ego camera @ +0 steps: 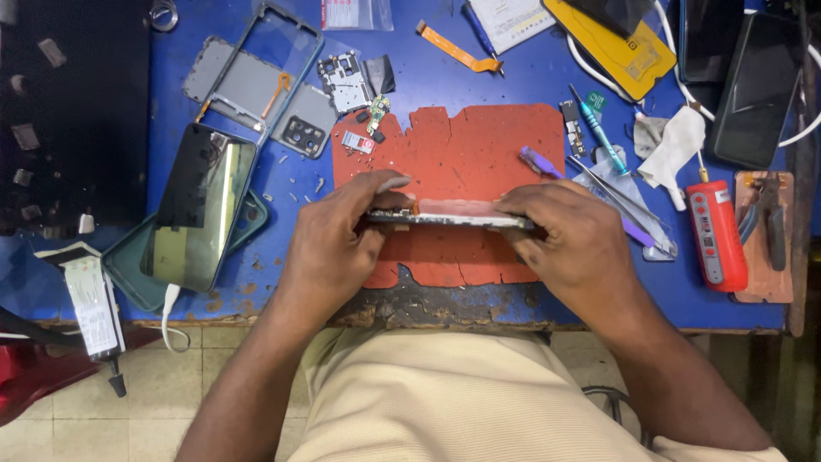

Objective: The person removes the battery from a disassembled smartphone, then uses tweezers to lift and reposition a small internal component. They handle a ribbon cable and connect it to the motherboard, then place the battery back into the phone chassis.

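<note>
Phone frame on edge over red mat, gripped by left hand and right hand; best kept level, pressure even at both ends

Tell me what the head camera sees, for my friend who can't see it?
The left hand and right hand grip the two ends of a thin, opened phone body, held edge-on over a worn red rubber mat on a blue table. Another dark-screened phone lies to the left.
</note>
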